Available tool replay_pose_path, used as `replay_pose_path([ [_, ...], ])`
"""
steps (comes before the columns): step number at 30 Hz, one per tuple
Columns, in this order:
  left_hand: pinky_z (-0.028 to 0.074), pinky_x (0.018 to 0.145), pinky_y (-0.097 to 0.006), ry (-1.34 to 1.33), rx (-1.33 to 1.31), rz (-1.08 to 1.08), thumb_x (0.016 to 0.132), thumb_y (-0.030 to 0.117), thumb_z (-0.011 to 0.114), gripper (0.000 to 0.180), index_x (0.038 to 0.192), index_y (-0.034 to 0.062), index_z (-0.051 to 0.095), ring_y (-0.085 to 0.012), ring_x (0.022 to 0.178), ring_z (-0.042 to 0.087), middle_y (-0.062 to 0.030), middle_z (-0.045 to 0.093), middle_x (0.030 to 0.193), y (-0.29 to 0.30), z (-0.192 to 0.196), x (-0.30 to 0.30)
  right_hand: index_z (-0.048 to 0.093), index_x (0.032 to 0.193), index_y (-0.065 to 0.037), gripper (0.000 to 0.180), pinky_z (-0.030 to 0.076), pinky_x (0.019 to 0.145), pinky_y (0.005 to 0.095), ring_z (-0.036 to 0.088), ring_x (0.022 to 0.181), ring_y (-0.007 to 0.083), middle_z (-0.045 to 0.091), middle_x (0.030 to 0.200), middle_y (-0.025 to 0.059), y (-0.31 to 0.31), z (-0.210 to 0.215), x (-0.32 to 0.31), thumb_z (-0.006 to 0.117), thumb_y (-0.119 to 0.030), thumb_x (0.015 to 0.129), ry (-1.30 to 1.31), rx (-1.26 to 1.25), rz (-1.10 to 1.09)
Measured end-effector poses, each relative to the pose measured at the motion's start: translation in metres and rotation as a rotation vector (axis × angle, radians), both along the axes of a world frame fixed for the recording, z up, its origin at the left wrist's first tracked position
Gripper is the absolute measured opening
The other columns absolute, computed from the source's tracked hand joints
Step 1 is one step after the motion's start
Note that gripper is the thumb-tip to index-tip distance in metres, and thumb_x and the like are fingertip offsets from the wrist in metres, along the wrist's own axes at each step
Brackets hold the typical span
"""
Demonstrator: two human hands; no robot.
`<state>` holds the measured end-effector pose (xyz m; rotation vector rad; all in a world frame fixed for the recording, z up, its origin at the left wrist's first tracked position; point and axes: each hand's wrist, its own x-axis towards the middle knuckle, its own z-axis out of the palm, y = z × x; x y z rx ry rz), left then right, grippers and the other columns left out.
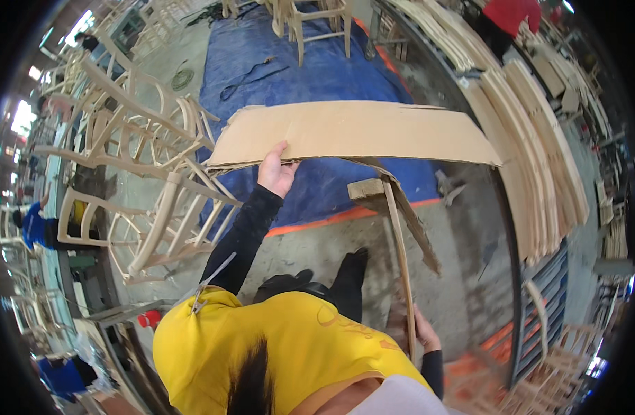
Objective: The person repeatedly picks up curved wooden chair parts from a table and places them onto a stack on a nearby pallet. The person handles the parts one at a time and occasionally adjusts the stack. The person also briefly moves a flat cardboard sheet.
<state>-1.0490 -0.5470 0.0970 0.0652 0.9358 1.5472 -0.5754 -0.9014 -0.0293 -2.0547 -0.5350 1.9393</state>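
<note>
A long tan cardboard sheet (352, 131) with ragged ends spans the middle of the view. My left hand (276, 173) grips its near edge, thumb on the upper face and fingers mostly hidden underneath. Lower right, my right hand (426, 330) is closed at the lower end of a long thin wooden strip (398, 249), its fingers partly hidden behind it. The strip slants up to a block-like wooden end (367, 190) below the sheet. A darker, rough-edged flap (418, 232) hangs beside the strip, its upper part reaching under the cardboard.
Pale wooden chair frames (144, 166) are piled close to my left arm. A blue tarp (296, 76) with orange edging covers the floor ahead, with another chair frame (321, 24) on it. Long wooden boards (532, 152) are stacked at right. Other people are at the far left and upper right.
</note>
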Motion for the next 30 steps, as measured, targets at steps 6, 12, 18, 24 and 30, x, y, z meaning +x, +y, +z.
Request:
replay_pose_path([
  [6, 0.047, 0.099, -0.046, -0.051, 0.064, 0.240, 0.096, 0.012, 0.052, 0.028, 0.122, 0.0034, 0.052, -0.0264, 0.114, 0.056, -0.0117, 0.058, 0.119, 0.065, -0.020, 0.026, 0.058, 0.073, -0.011, 0.060, 0.037, 0.037, 0.0290, 0.047, 0.041, 0.0143, 0.049, 0.055, 0.0017, 0.131, 0.061, 0.027, 0.041, -0.064, 0.095, 0.223, 0.023, -0.094],
  [12, 0.054, 0.093, -0.044, -0.057, 0.012, 0.583, 0.096, 0.012, 0.053, 0.029, 0.122, 0.0008, 0.052, -0.0276, 0.109, 0.061, -0.0143, 0.062, 0.117, 0.099, -0.022, -0.019, 0.048, 0.061, -0.012, 0.067, 0.034, 0.035, 0.0286, 0.039, 0.033, 0.0156, 0.039, 0.044, 0.0020, 0.178, 0.072, 0.058, 0.031, -0.067, 0.096, 0.083, 0.033, -0.034],
  [18, 0.051, 0.096, -0.042, 0.097, 0.076, 0.687, 0.097, 0.020, 0.054, 0.035, 0.127, 0.0024, 0.049, -0.0264, 0.113, 0.058, -0.0128, 0.059, 0.123, 0.132, -0.057, -0.129, 0.047, 0.065, -0.011, 0.068, 0.036, 0.039, 0.0297, 0.043, 0.038, 0.0156, 0.043, 0.049, 0.0027, 0.196, 0.079, 0.059, 0.025, -0.067, 0.096, 0.078, 0.074, -0.002],
  [24, 0.048, 0.097, -0.040, 0.216, 0.053, 0.802, 0.096, 0.020, 0.056, 0.035, 0.127, 0.0031, 0.053, -0.0221, 0.114, 0.057, -0.0082, 0.059, 0.125, 0.210, -0.033, -0.186, 0.045, 0.065, -0.009, 0.063, 0.035, 0.038, 0.0296, 0.042, 0.037, 0.0171, 0.040, 0.048, 0.0035, 0.305, 0.135, -0.009, 0.029, -0.061, 0.097, 0.086, 0.107, 0.059],
  [30, 0.039, 0.100, -0.043, 0.306, -0.023, 0.833, 0.093, 0.025, 0.063, 0.041, 0.128, 0.0060, 0.056, -0.0180, 0.117, 0.055, -0.0043, 0.059, 0.128, 0.309, -0.020, -0.284, 0.046, 0.067, -0.007, 0.051, 0.035, 0.036, 0.0290, 0.042, 0.037, 0.0174, 0.041, 0.048, 0.0047, 0.463, 0.162, -0.116, 0.039, -0.050, 0.094, 0.154, 0.230, 0.187],
])
